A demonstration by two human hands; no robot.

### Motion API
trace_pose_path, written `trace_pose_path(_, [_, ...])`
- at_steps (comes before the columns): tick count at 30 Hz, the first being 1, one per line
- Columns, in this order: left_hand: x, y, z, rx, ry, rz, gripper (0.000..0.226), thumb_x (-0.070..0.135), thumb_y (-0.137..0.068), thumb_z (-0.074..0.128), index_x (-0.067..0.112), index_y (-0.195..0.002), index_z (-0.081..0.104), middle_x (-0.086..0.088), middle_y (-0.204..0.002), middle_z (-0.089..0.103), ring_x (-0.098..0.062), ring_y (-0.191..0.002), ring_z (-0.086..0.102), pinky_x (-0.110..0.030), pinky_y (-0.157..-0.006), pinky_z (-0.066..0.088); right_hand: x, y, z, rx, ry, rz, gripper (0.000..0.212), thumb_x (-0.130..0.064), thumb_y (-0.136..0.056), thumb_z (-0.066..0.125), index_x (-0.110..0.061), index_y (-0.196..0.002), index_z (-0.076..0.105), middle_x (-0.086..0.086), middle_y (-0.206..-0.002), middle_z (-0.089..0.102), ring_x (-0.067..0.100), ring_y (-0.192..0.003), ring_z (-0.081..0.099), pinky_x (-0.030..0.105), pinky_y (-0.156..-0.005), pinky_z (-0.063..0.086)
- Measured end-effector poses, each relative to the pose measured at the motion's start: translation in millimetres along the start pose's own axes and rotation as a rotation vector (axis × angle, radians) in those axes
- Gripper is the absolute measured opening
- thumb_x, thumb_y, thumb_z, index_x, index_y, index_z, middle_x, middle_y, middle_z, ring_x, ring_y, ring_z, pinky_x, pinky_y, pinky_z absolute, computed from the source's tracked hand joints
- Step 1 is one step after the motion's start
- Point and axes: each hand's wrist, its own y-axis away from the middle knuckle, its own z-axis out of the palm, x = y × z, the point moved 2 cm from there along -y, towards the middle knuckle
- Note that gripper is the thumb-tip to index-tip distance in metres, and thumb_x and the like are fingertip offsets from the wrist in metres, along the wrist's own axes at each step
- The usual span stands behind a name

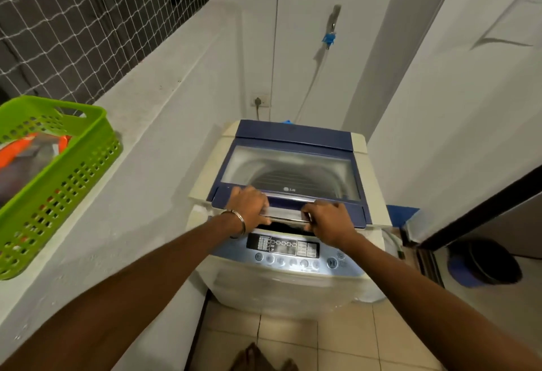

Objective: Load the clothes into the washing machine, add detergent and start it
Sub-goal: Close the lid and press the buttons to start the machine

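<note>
Right now both hands grip the front handle of the washing machine's lid: the left hand curls over the chrome bar and the right hand hooks it from beneath, with a dark gap showing under the edge. If either slips, I'd guess the lid drops onto fingers. The clothes seem to wait in the green basket on the ledge, well apart; detergent isn't visible.

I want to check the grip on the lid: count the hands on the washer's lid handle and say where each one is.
2. The left hand grips the left end of the lid handle; the right hand grips its right end. The lid's front edge is slightly lifted.
</note>
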Motion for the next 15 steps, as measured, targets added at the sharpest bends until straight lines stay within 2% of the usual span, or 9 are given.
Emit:
trace_pose_path(5, [-2.9, 2.3, 29.5, -0.031, -0.038, 0.015, 0.047, 0.074, -0.068, 0.056, 0.028, -0.077, 0.057, 0.009, -0.096, 0.062, -0.016, -0.103, 0.048, -0.04, -0.088, 0.034, -2.8, 1.9, 26.6, -0.002, -0.001, 0.05, 0.021, -0.028, -0.087, 0.063, -0.025, -0.107, 0.059, -0.002, -0.11, 0.061, 0.021, -0.109, 0.054, 0.041, -0.098, 0.03])
trace_pose_path(8, [-2.9, 3.0, 43.0, -0.044, -0.026, 0.004, 0.05, 0.078, -0.07, 0.05, 0.029, -0.076, 0.054, 0.007, -0.098, 0.061, -0.018, -0.106, 0.048, -0.042, -0.089, 0.035, -1.6, 2.0, 38.8, -0.049, 0.01, 0.072, 0.029, -0.032, -0.093, 0.056, -0.024, -0.121, 0.056, 0.001, -0.121, 0.059, 0.022, -0.115, 0.051, 0.043, -0.102, 0.028])
trace_pose_path(12, [-4.0, 4.2, 57.7, -0.065, -0.027, 0.002, 0.061, 0.081, -0.07, 0.044, 0.024, -0.086, 0.061, 0.004, -0.102, 0.06, -0.019, -0.11, 0.047, -0.042, -0.09, 0.033, -1.8, 2.0, 49.4, -0.091, -0.04, 0.111, 0.038, -0.048, -0.098, 0.04, -0.024, -0.123, 0.056, 0.001, -0.123, 0.058, 0.02, -0.117, 0.051, 0.046, -0.105, 0.026])
trace_pose_path(15, [-3.2, 7.5, 62.4, -0.021, -0.023, 0.003, 0.063, 0.081, -0.07, 0.045, 0.024, -0.091, 0.06, 0.004, -0.106, 0.058, -0.018, -0.11, 0.046, -0.041, -0.09, 0.032, -3.4, 4.5, 53.6, -0.097, -0.026, 0.114, 0.046, -0.054, -0.097, 0.037, -0.023, -0.128, 0.052, 0.002, -0.126, 0.055, 0.021, -0.119, 0.048, 0.048, -0.104, 0.026])
